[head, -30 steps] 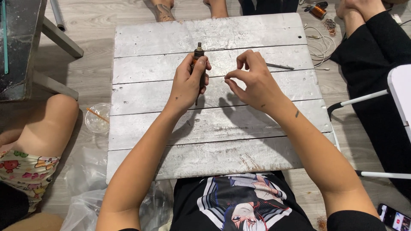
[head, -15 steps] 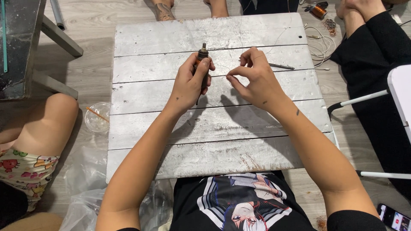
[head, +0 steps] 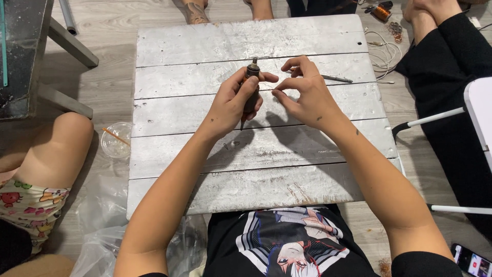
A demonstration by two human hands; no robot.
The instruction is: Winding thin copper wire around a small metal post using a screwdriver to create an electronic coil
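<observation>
The low desk (head: 205,77) of whitewashed wooden planks fills the middle of the view, standing on a grey plank floor (head: 102,31). Clear crumpled plastic sheeting (head: 102,246) lies by its near left corner. A clear plastic cup (head: 115,139) with an orange straw stands on the floor just beside the desk's left edge.

The left hand (head: 233,105) is closed around a dark cylindrical hand tool (head: 250,92) with a small metal tip, held upright above the third plank. The right hand (head: 302,95) is partly curled, thumb and forefinger pinched close to the tool's upper end; whether they grip a thin part cannot be told.

The tool appears rigid, compact and light. Its smooth barrel may slip, so grip is best taken around the mid-body, clear of the tip.

A thin metal rod (head: 336,78) lies on the desk near the right hand. A copper wire spool (head: 382,13) lies on the floor beyond the far right corner. No packages, labels or signs are discernible.
</observation>
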